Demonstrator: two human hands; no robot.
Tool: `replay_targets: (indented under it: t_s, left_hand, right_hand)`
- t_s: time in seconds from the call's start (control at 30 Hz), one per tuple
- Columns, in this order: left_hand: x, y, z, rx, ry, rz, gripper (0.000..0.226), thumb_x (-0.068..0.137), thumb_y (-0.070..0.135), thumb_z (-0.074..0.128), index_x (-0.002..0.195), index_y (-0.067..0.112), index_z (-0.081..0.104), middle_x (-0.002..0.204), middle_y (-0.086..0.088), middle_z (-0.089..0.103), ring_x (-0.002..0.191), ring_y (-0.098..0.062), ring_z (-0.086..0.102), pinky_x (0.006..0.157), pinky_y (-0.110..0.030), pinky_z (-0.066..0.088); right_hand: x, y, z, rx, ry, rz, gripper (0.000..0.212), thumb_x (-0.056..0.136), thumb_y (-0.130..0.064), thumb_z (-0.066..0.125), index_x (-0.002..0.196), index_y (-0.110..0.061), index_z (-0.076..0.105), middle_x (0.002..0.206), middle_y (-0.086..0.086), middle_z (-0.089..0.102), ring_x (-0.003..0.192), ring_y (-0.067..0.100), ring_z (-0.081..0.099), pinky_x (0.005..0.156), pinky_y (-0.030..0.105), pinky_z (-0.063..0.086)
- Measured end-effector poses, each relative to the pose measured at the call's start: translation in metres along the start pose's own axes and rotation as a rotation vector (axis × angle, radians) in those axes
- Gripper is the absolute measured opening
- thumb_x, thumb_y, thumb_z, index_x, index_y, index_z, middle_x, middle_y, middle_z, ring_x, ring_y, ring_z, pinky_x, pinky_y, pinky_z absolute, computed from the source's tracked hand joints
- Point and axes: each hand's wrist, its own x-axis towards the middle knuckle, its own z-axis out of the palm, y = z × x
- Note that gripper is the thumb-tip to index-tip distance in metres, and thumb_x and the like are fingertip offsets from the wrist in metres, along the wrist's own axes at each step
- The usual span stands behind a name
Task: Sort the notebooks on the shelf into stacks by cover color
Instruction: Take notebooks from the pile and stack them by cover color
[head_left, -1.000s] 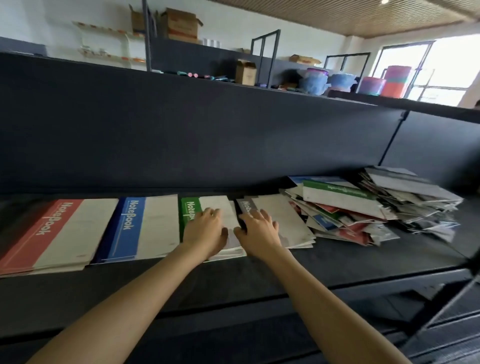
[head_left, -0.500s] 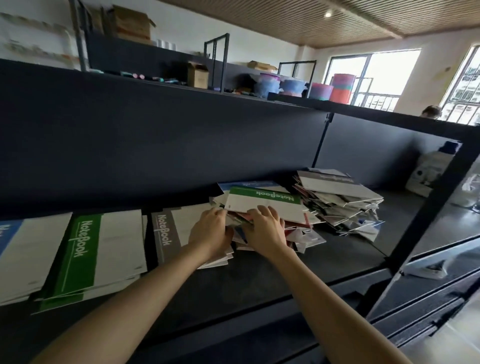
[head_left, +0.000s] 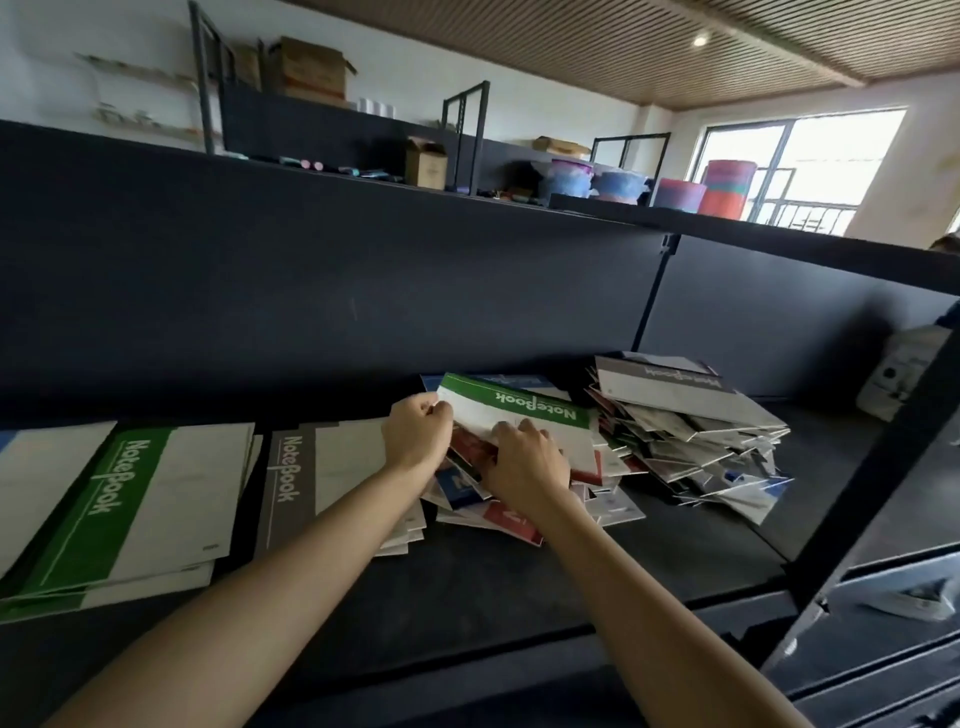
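Note:
A green-banded notebook lies tilted on top of a messy heap of mixed notebooks in the middle of the dark shelf. My left hand pinches its left corner. My right hand grips its near edge, fingers curled over it. To the left lie a grey-banded stack and a green-banded stack. A second untidy heap, topped by a grey notebook, sits to the right.
A black upright post bounds the shelf at the right, with a white bottle in the bay beyond it. The shelf's dark back panel rises behind the notebooks. Boxes and coloured tubs stand on the top board.
My view swung right, from the sorted stacks to the heap. Both hands left the green and grey stacks and took hold of the green notebook, whose left edge now lifts off the heap.

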Motion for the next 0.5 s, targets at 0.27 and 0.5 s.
replay_targets:
  t_s: [0.27,0.5]
  left_hand:
    - [-0.015,-0.003,-0.015,0.067,-0.061,-0.009,0.020,0.092,0.011,0.048,0.100,0.015,0.067,0.093,-0.002,0.063,0.087,-0.017,0.057,0.078,-0.027,0.043]
    - [0.000,-0.031,-0.086,-0.295,0.114,-0.462,0.039,0.096,0.040,0.044,0.120,0.010,0.052,0.106,-0.010,0.063,0.087,-0.026,0.065,0.066,-0.035,0.052]
  right_hand:
    - [0.014,-0.024,0.009,0.040,0.103,-0.082,0.024,0.095,-0.015,0.049,0.118,-0.013,0.058,0.123,0.008,0.052,0.109,0.027,0.053,0.083,0.037,0.047]
    - [0.016,-0.088,0.025,0.309,0.240,-0.417,0.011,0.086,0.000,0.049,0.093,0.002,0.058,0.102,0.017,0.056,0.096,0.034,0.053,0.076,0.032,0.032]
